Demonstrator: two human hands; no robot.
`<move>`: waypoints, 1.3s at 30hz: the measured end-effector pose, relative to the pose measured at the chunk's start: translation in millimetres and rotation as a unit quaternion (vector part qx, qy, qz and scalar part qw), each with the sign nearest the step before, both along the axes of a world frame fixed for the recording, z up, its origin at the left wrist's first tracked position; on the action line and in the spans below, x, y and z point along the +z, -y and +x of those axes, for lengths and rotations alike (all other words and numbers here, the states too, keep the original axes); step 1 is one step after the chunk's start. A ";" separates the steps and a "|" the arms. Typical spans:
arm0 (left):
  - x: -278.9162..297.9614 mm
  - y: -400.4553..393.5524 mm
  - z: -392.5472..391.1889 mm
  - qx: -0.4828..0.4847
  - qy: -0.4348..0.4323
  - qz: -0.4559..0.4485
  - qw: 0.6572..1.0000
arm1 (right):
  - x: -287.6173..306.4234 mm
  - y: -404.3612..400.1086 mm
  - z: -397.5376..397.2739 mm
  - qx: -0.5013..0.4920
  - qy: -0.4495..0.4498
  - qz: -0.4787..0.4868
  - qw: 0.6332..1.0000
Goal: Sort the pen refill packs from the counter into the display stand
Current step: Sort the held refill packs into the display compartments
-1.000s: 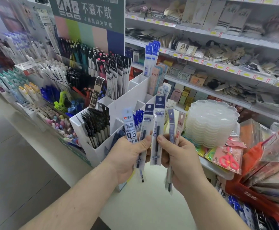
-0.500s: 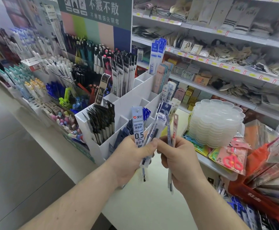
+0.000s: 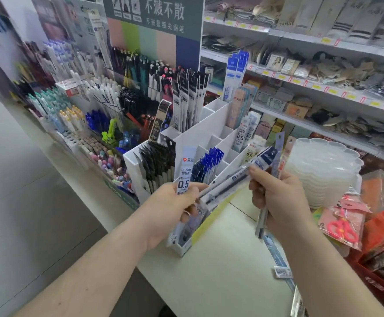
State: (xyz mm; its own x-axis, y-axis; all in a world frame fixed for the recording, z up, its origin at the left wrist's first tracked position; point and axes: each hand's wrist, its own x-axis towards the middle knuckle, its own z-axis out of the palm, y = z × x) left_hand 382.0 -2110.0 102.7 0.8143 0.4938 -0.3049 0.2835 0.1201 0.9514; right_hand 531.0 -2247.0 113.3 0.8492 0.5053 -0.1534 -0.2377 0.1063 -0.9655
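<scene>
Both hands are raised over the bench [image 3: 220,271], directly in front of the white display stand [image 3: 211,124]. The left hand [image 3: 175,207] has its grip closed on an upright refill pack marked 0.5 [image 3: 185,170] and also on the lower end of a slanted dark-refill pack [image 3: 234,179]. The right hand [image 3: 280,197] pinches that slanted pack near its upper end between thumb and fingers, and its grip also holds two further packs [image 3: 280,152] upright, their lower ends protruding below the palm. The stand's compartments contain black packs [image 3: 156,165], blue packs [image 3: 209,165] and taller packs at the rear. One pack with a barcode label [image 3: 278,259] lies flat on the bench just beside the right forearm. A stack of clear plastic trays [image 3: 323,165] stands to the right.
</scene>
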 end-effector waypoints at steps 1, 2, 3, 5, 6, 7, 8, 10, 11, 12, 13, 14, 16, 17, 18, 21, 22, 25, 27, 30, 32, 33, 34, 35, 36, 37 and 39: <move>1.5 -3.3 -3.0 0.016 -0.004 0.008 1.000 | -1.3 0.8 3.2 -0.021 0.011 0.001 1.000; 3.6 -5.8 -5.6 0.032 -0.007 0.013 0.999 | -2.9 1.6 4.9 -0.031 0.027 -0.004 0.999; 5.9 -7.8 -8.4 0.044 -0.010 0.021 0.999 | -4.8 1.9 5.5 -0.034 0.045 -0.011 0.998; 8.8 -11.0 -13.3 0.065 -0.021 0.056 0.996 | -8.4 2.2 6.9 -0.042 0.086 -0.028 0.995; 9.6 -12.1 -15.2 0.074 -0.029 0.083 0.993 | -9.5 2.1 7.8 -0.048 0.106 -0.035 0.993; 9.2 -13.9 -16.5 0.080 -0.039 0.110 0.990 | -10.5 1.7 8.7 -0.053 0.123 -0.039 0.990; 8.7 -15.9 -18.2 0.082 -0.050 0.135 0.986 | -11.4 0.9 8.7 -0.057 0.137 -0.043 0.988; 6.8 -18.7 -22.2 0.070 -0.083 0.178 0.978 | -16.1 -1.9 5.4 -0.055 0.161 -0.061 0.984; 6.6 -19.5 -24.2 0.059 -0.102 0.191 0.975 | -19.6 -4.2 1.9 -0.050 0.172 -0.074 0.981; 6.6 -19.4 -25.9 0.046 -0.119 0.195 0.973 | -23.6 -6.7 -2.7 -0.045 0.180 -0.084 0.979; 6.1 -18.9 -27.4 0.032 -0.132 0.194 0.972 | -28.7 -10.1 -7.7 -0.041 0.185 -0.093 0.977; 5.9 -17.6 -28.4 0.022 -0.139 0.192 0.971 | -33.4 -13.6 -12.9 -0.039 0.188 -0.100 0.976; 4.9 -14.8 -29.7 0.031 -0.139 0.186 0.972 | -43.6 -21.8 -20.7 -0.043 0.195 -0.113 0.973; 4.0 -14.0 -30.3 0.047 -0.133 0.181 0.973 | -48.8 -25.9 -22.7 -0.052 0.197 -0.113 0.972; 3.5 -13.2 -30.6 0.065 -0.127 0.175 0.974 | -52.5 -29.7 -24.1 -0.062 0.201 -0.112 0.971; 4.1 -10.8 -32.5 0.094 -0.114 0.164 0.975 | -61.4 -42.0 -25.9 -0.084 0.207 -0.111 0.968; 4.9 -10.0 -33.0 0.097 -0.110 0.161 0.976 | -63.5 -45.9 -26.5 -0.087 0.207 -0.110 0.968; 6.1 -7.7 -34.6 0.105 -0.100 0.150 0.978 | -69.8 -58.0 -29.5 -0.082 0.220 -0.124 0.964; 6.3 -6.6 -34.9 0.108 -0.097 0.144 0.979 | -73.6 -65.6 -32.5 -0.066 0.224 -0.152 0.960; 6.9 -6.7 -36.1 0.110 -0.090 0.141 0.980 | -82.8 -73.4 -34.6 -0.022 0.260 -0.213 0.941; 7.9 -6.9 -36.4 0.110 -0.084 0.138 0.981 | -88.9 -75.6 -35.5 0.008 0.282 -0.252 0.926; 8.3 -7.1 -36.3 0.111 -0.080 0.134 0.981 | -91.6 -76.6 -36.0 0.020 0.290 -0.270 0.918; 8.2 -7.1 -35.9 0.112 -0.076 0.129 0.982 | -93.7 -77.3 -36.4 0.030 0.298 -0.289 0.909; 8.1 -6.7 -35.2 0.111 -0.073 0.123 0.983 | -94.7 -77.9 -36.5 0.038 0.302 -0.304 0.903; 7.8 -5.8 -34.4 0.110 -0.070 0.116 0.985 | -94.4 -77.8 -36.0 0.046 0.303 -0.315 0.898; 7.6 -4.6 -33.4 0.105 -0.067 0.109 0.986 | -93.5 -77.7 -34.8 0.055 0.299 -0.322 0.897; 7.2 -2.4 -31.0 0.094 -0.054 0.086 0.990 | -90.0 -76.5 -31.7 0.082 0.284 -0.325 0.898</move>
